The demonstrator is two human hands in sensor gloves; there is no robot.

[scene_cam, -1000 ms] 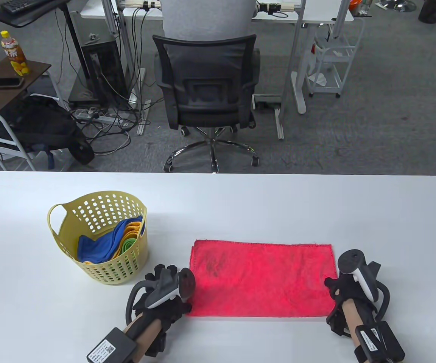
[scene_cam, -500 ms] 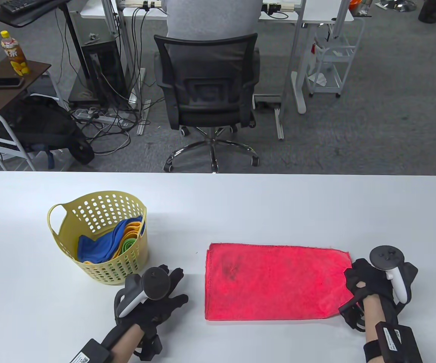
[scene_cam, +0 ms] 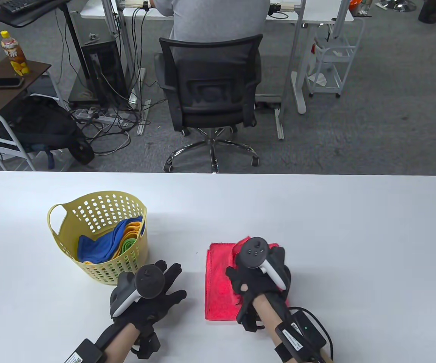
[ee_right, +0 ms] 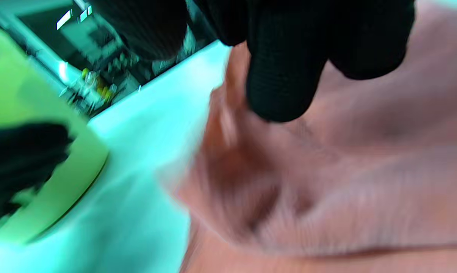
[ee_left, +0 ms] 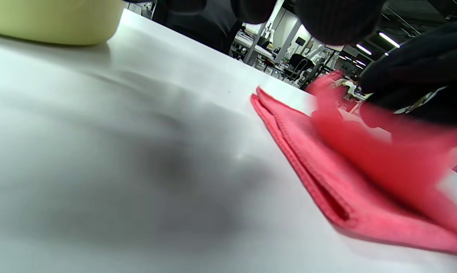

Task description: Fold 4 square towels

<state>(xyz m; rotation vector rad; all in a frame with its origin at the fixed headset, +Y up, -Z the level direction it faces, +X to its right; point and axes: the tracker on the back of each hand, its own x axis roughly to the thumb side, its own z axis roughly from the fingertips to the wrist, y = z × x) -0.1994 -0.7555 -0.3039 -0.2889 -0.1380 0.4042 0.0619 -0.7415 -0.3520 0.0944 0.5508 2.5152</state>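
Left hand (scene_cam: 153,293) flat on white table (scene_cam: 316,227), fingers spread, holding nothing, just left of red towel (scene_cam: 218,287). Right hand (scene_cam: 257,280) over the folded towel, fingers curled, pinching cloth. Farther left, yellow basket (scene_cam: 63,227) holds more towels (scene_cam: 104,244).

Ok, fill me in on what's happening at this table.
A person in sensor gloves is folding a red towel on the white table. The right hand is over the towel, carrying its right end across to the left edge, so it is being halved; the fold does not look settled yet. The left hand rests with fingers spread on the table beside the towel, holding nothing. A yellow basket on the left holds more towels, blue, orange and green.
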